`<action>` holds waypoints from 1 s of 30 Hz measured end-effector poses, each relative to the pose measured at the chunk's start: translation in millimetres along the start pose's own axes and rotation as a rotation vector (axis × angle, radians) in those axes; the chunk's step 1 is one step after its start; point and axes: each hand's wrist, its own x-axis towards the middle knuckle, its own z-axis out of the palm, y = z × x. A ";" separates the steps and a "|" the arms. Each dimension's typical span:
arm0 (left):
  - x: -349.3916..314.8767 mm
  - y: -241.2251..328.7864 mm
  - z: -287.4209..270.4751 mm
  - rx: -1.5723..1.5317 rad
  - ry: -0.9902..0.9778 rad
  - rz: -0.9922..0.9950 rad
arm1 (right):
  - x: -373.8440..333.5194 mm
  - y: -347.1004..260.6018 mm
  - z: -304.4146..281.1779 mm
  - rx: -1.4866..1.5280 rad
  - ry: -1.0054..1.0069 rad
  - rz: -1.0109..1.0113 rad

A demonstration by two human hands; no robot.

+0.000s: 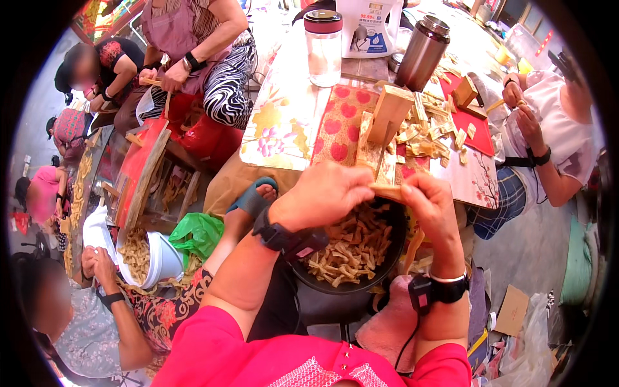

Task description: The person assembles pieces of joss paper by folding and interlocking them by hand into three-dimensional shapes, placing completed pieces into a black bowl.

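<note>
Both hands are raised over a dark round pan (398, 248) full of short, folded, pale yellow pieces (353, 251). Between them a pale yellow strip (388, 189) is stretched sideways. My left hand (329, 193) pinches its left end, and my right hand (429, 200) grips the right end. Below the right hand hangs a longer strip (414, 248); whether it is the same piece I cannot tell. Just beyond my fingers a wooden stand with an upright block (390, 113) rests on the table, and loose strips (425, 132) lie heaped to its right.
A clear jar with a dark lid (324, 51), a white jug (367, 29) and a metal flask (423, 55) stand farther back on the table. At left are a white bucket (161, 258) of pieces and a green bag (196, 233). Several people work around me.
</note>
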 end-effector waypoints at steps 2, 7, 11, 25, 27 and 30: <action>11.9 -2.5 5.0 0.013 0.159 -0.075 | 16.2 1.7 5.5 0.056 0.087 0.007; 34.1 -20.3 16.4 0.071 0.338 -0.116 | 44.7 22.6 22.4 -0.009 0.317 -0.102; 32.3 -27.9 18.2 0.146 0.340 -0.168 | 49.6 30.9 32.3 -0.291 0.357 -0.185; -14.8 26.0 49.6 -1.040 0.510 -0.110 | -14.5 -6.0 61.6 0.625 -0.201 0.154; -10.8 26.3 39.8 -1.339 0.650 -0.098 | -16.6 -10.2 63.0 0.456 -0.213 0.095; -11.7 12.8 17.3 -1.533 0.728 0.017 | -17.9 -12.3 60.9 0.027 -0.193 -0.131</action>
